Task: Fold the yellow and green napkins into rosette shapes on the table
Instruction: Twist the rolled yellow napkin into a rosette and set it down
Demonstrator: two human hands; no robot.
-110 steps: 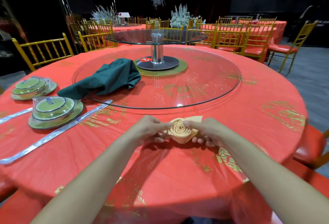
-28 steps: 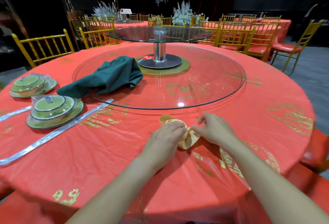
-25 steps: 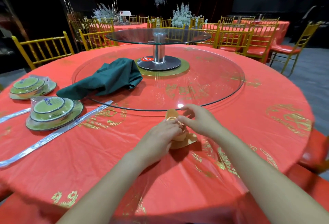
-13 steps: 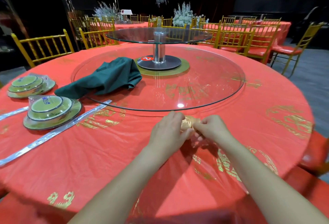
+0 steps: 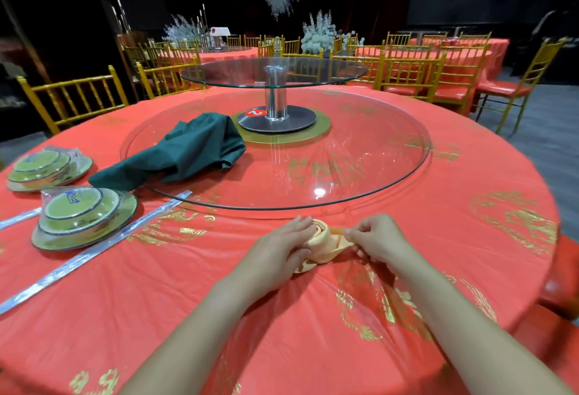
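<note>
Spreading across nearly the whole view, the round counter (image 5: pixel 454 269) in its red and gold cloth carries a wide glass turntable (image 5: pixel 360 159) at its middle. On the left part of that glass, trailing over its rim toward the near left, lies the green napkin (image 5: pixel 188 150), a loose, unfolded heap that neither hand touches. Two wrapped stacks of dishes (image 5: pixel 84 216) sit near the counter's left edge. Just on the near side of the glass rim, on the cloth, stands the yellow napkin (image 5: pixel 322 239), rolled into a tight spiral with loose tails at its base. The left hand (image 5: pixel 282 250) cups the roll's left side, fingers curved against it, while the right hand (image 5: pixel 376 238) pinches a tail of cloth between thumb and fingertips on the right. By the look of it, the yellow rosette is nearly shaped, with only its tails left to arrange; the green one is not begun.
</note>
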